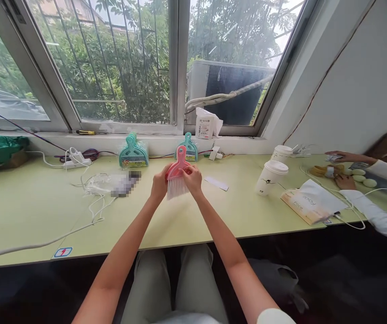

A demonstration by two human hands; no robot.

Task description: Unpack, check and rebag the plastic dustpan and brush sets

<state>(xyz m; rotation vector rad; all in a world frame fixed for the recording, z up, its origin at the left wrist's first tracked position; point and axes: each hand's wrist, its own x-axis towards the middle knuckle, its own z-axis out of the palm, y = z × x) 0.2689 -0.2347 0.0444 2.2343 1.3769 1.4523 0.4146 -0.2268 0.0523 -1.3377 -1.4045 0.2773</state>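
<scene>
A pink hand brush [177, 189] with pale bristles is held upright above the table, its handle pointing toward the window. My left hand [160, 183] grips it by the left edge. On the other side, my right hand [192, 179] is closed on it, with the thumb across its front. Whether a matching dustpan lies behind the bristles, I cannot tell. Just beyond stands a teal brush and dustpan set [190, 148] against the sill. Farther left is a wrapped stack of similar teal sets [133, 153]. A white paper strip [216, 183] lies right of my hands.
White cables and a clear plastic bag [100, 182] lie left, near a power strip [77, 161]. Two lidded paper cups [270, 179] and a tissue pack [311, 202] stand right. Beyond them, a co-worker's hands [345, 182] are among yellow items. A screwdriver [87, 132] rests on the sill.
</scene>
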